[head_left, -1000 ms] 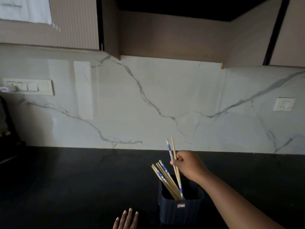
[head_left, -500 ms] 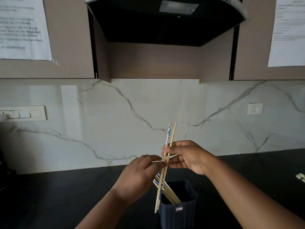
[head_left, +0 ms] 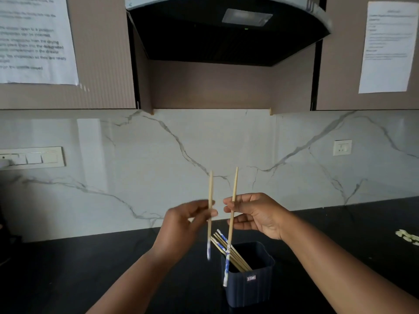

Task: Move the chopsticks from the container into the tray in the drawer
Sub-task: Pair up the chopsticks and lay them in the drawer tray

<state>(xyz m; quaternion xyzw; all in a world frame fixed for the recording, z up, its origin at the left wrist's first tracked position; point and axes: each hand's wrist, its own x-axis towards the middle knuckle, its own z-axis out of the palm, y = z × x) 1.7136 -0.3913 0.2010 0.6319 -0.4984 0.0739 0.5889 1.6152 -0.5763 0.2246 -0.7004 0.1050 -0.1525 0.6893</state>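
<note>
Head view, left hand [head_left: 181,225] pinching one chopstick [head_left: 210,214], right hand [head_left: 256,214] pinching another chopstick [head_left: 231,225], both above container [head_left: 249,282]

A home kitchen: curved black extractor hood [head_left: 226,30] flanked by taupe wall cabinets [head_left: 102,53], white veined marble backsplash [head_left: 158,155] and black countertop [head_left: 68,268] below it.

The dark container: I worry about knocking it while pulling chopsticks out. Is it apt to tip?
Possibly. The dark container looks taller than wide, and the remaining chopsticks lean on its left rim, so a sideways tug there might rock it. It looks like thin plastic, probably light. Neither the left hand nor the right hand steadies it; each holds one chopstick.
</note>
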